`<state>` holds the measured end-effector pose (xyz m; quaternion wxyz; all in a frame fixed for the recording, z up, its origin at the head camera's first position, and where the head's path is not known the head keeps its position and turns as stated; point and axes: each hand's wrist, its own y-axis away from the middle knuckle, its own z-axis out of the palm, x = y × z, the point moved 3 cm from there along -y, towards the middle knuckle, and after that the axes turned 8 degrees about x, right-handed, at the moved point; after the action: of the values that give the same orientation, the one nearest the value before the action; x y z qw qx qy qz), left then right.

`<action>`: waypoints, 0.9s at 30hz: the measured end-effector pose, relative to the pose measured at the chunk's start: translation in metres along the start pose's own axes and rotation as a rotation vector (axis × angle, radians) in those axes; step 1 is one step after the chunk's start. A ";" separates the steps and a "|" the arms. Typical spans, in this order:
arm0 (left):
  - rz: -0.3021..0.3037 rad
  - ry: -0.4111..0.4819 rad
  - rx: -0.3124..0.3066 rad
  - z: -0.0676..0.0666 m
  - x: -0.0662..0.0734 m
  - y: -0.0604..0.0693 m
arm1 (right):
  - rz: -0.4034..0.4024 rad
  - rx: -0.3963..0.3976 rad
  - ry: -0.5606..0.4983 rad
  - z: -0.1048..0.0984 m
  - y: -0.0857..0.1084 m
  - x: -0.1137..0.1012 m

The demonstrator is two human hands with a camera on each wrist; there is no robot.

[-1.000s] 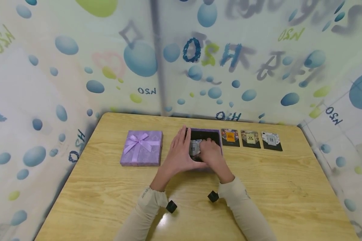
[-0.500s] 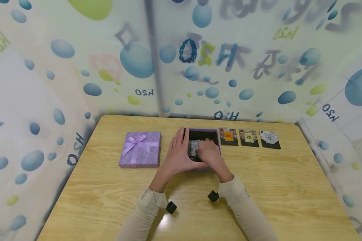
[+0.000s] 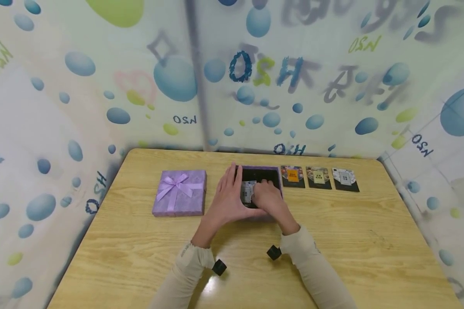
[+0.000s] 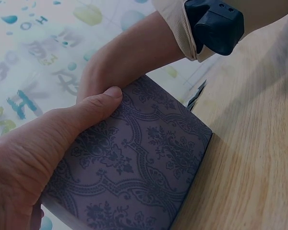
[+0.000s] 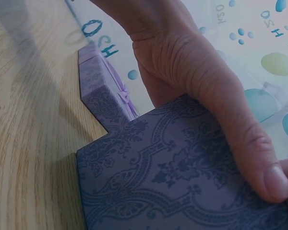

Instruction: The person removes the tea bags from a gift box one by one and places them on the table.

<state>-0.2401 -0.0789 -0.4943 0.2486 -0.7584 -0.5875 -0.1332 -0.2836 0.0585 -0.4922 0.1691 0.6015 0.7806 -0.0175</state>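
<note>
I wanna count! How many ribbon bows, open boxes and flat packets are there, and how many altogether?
Ribbon bow: 1
Open box: 1
Flat packets in the row (orange-labelled, yellow-labelled, white-labelled): 3
Flat packet in the box, partly hidden by the right hand: 1
Total in sight: 6

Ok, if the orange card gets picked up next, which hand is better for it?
Probably the right hand: it's nearer the orange card, though it's reaching down into the open box. The left hand rests against the box's left side and would have to reach across.
</note>
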 end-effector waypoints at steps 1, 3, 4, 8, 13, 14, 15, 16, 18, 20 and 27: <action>-0.003 0.001 -0.004 0.000 0.000 0.000 | -0.004 0.006 -0.001 0.000 0.001 0.000; -0.008 0.009 -0.007 0.001 0.000 0.001 | -0.018 0.028 -0.008 0.000 0.002 0.000; -0.009 0.011 -0.006 0.001 -0.001 0.002 | -0.028 0.041 -0.012 0.000 0.003 -0.001; -0.014 0.016 -0.003 0.002 -0.002 0.003 | -0.064 0.080 -0.017 -0.001 0.004 -0.002; -0.008 0.009 0.000 0.003 -0.003 0.003 | -0.073 0.101 -0.013 -0.001 0.004 -0.003; -0.008 0.009 0.000 0.003 -0.003 0.003 | -0.074 0.108 -0.013 -0.002 0.004 -0.004; -0.008 0.010 0.002 0.002 -0.003 0.003 | -0.076 0.115 -0.014 -0.002 0.004 -0.004; -0.007 0.010 0.003 0.002 -0.003 0.003 | -0.077 0.121 -0.012 -0.003 0.003 -0.004; -0.005 0.011 0.007 0.002 -0.002 0.003 | -0.078 0.126 -0.012 -0.003 0.003 -0.004; -0.003 0.010 0.008 0.002 -0.002 0.003 | -0.072 0.129 -0.012 -0.004 0.003 -0.004; -0.004 0.004 0.003 0.003 -0.001 0.000 | -0.061 0.107 -0.003 -0.005 0.003 -0.002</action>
<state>-0.2405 -0.0781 -0.4969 0.2505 -0.7567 -0.5887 -0.1345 -0.2816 0.0582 -0.4866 0.1371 0.5857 0.7962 -0.0651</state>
